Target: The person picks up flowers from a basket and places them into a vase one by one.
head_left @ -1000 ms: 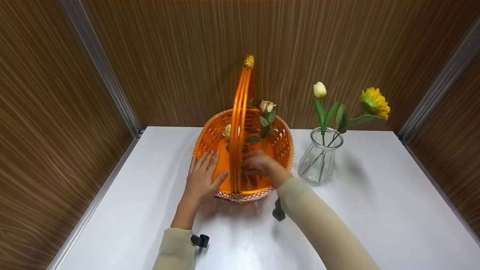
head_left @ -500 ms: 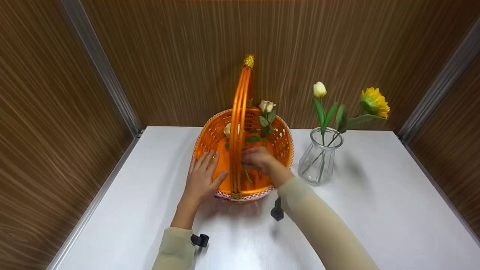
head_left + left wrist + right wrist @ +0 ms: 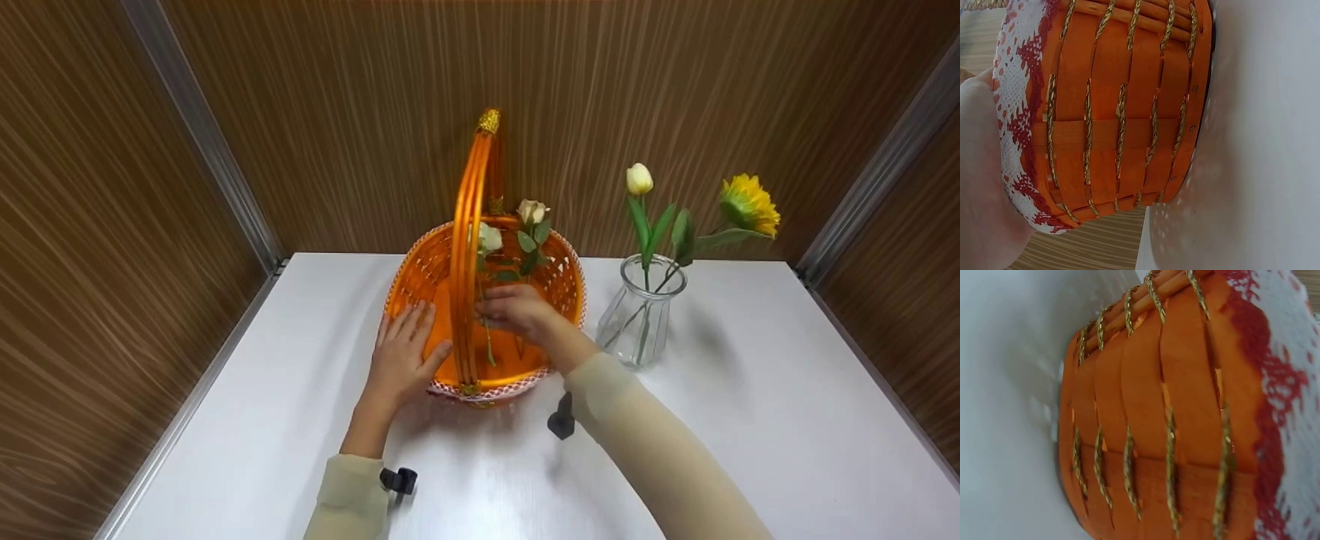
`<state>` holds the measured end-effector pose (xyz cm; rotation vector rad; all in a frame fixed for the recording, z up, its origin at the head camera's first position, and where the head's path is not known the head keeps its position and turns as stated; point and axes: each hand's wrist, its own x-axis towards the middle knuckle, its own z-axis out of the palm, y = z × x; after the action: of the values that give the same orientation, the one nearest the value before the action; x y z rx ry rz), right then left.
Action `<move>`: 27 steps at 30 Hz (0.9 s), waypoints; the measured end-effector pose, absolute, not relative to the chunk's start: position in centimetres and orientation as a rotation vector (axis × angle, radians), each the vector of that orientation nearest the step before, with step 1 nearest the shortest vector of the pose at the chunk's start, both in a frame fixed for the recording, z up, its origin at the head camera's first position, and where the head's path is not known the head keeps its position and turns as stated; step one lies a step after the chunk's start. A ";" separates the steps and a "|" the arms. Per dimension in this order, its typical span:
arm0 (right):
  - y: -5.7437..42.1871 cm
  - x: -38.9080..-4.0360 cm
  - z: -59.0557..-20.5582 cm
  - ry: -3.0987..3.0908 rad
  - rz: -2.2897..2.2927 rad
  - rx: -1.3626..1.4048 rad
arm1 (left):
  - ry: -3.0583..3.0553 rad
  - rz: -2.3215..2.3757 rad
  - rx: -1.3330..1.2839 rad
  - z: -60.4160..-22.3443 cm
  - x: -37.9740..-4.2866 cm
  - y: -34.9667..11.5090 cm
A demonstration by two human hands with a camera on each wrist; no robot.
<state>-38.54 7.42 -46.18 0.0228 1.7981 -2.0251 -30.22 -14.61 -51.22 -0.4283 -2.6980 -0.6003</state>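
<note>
An orange woven basket (image 3: 510, 388) with a tall arched handle (image 3: 466, 262) and a red-and-white lace rim stands on the table. My left hand (image 3: 403, 360) rests on its front left rim, fingers straight and spread; in the left wrist view the palm lies against the lace. Inside the basket, my right hand (image 3: 517, 311) pinches the green stem of a white rose (image 3: 490, 238), whose bloom is partly behind the handle. A second, cream rose (image 3: 533, 211) leans on the back rim. Only the basket's outer wall (image 3: 1145, 405) and lace show in the right wrist view.
Right of the basket, a clear glass vase (image 3: 634, 330) holds a white tulip (image 3: 640, 180) and a yellow sunflower (image 3: 750, 206). Wood-patterned panels (image 3: 360, 135) enclose the white table (image 3: 787, 420) at the back and both sides.
The white rose has moved up and to the right with my right hand, its stem now more upright. The basket handle has shifted slightly left. My left hand has stayed at the rim.
</note>
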 end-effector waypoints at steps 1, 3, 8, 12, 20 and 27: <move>7.5 -38.5 -46.0 1.797 -2.020 0.013 | -2.697 -0.600 -0.428 -51.2 -30.3 -14.6; 7.8 -38.4 -45.7 1.798 -2.009 -0.002 | -2.694 -0.598 -0.427 -51.2 -30.3 -14.6; 8.6 -37.9 -45.3 1.785 -2.004 -0.045 | -2.692 -0.594 -0.428 -51.2 -30.3 -14.6; 9.0 -37.4 -45.1 1.770 -1.997 -0.081 | -2.690 -0.608 -0.431 -51.2 -30.3 -14.5; 9.6 -36.8 -44.5 1.733 -2.041 -0.086 | -2.698 -0.589 -0.426 -51.1 -30.3 -14.6; 10.4 -36.6 -44.3 1.692 -2.084 -0.099 | -2.698 -0.596 -0.428 -51.2 -30.2 -14.4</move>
<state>-36.60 10.42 -44.26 -0.0993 1.6919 -2.0838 -30.20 -14.45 -51.22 -0.4280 -2.6976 -0.5963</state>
